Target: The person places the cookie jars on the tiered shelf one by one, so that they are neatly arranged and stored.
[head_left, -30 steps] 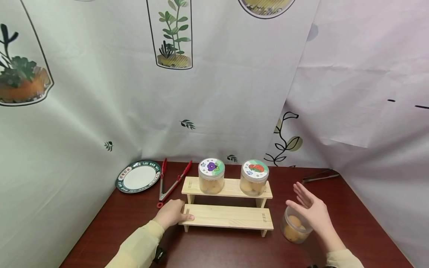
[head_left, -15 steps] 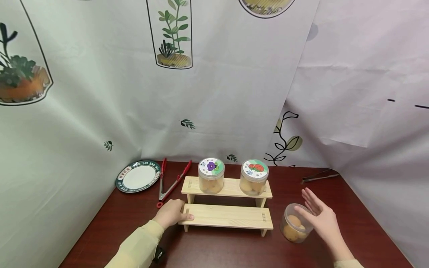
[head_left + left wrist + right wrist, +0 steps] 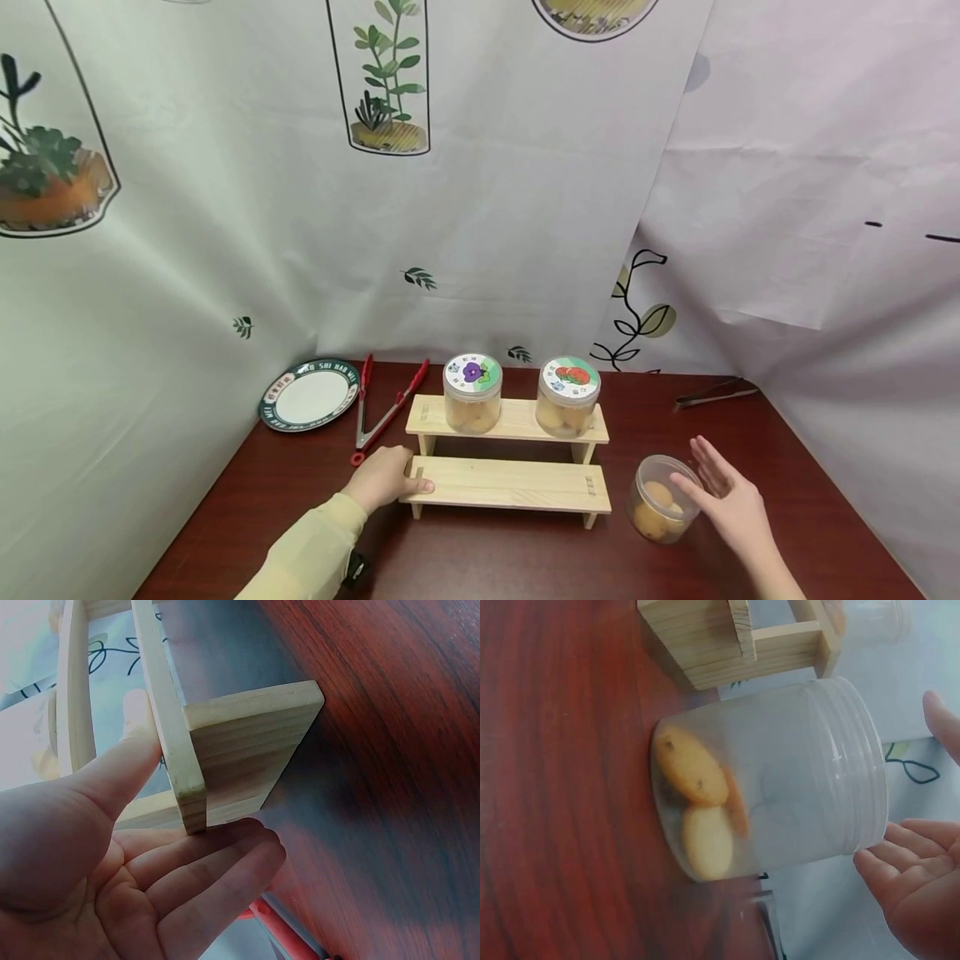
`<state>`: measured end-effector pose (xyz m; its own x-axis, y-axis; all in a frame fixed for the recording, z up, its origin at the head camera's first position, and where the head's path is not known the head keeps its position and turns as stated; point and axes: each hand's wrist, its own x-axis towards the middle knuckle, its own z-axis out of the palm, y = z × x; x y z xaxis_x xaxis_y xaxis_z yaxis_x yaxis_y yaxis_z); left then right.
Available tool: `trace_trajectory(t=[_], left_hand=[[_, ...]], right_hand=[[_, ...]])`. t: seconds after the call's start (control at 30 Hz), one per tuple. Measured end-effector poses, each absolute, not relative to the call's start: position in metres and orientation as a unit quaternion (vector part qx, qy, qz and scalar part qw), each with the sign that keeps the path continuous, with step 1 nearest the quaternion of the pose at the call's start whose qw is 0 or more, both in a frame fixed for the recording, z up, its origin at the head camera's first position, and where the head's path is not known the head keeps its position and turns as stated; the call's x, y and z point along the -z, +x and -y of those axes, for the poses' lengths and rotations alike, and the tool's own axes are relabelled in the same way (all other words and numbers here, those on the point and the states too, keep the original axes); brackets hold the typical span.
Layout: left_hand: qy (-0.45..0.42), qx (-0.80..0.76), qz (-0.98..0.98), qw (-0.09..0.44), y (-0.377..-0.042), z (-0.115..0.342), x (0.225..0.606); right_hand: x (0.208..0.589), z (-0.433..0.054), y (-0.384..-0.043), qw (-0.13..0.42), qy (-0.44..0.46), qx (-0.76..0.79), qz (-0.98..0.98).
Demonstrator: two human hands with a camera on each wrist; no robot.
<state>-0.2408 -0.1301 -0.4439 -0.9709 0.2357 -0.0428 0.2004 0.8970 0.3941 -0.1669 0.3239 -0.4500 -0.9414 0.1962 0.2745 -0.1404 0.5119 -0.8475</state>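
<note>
My left hand [image 3: 381, 481] holds the left end of a two-step wooden stand [image 3: 510, 485], thumb over the lower step. In the left wrist view its fingers [image 3: 214, 889] lie along the board's end. Two lidded clear jars stand on the upper step: one with a purple flower label [image 3: 473, 394], one with a red fruit label [image 3: 569, 397]. Right of the stand, a lidless clear jar [image 3: 662, 500] with several round cookies [image 3: 694, 769] stands on the table. My right hand [image 3: 731, 506] is spread beside its rim, holding nothing; whether fingertips touch it, I cannot tell.
A green-rimmed plate [image 3: 310, 395] lies at the back left, beside red-handled tongs [image 3: 382, 423]. Slim metal tongs [image 3: 716, 396] lie at the back right. Printed cloth walls [image 3: 480, 250] border the dark red table [image 3: 480, 558].
My right hand has moved down and to the right, from over the open jar to beside it. The jars, stand and left hand stay in place.
</note>
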Motion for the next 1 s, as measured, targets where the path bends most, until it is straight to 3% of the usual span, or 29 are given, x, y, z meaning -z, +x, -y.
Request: trace_trajectory(t=[1.0], left_hand=[[0.110, -0.201, -0.972, 0.049, -0.239, 0.132, 0.442]], right_hand=[[0.471, -0.328, -0.152, 0.081, -0.032, -0.427, 0.900]])
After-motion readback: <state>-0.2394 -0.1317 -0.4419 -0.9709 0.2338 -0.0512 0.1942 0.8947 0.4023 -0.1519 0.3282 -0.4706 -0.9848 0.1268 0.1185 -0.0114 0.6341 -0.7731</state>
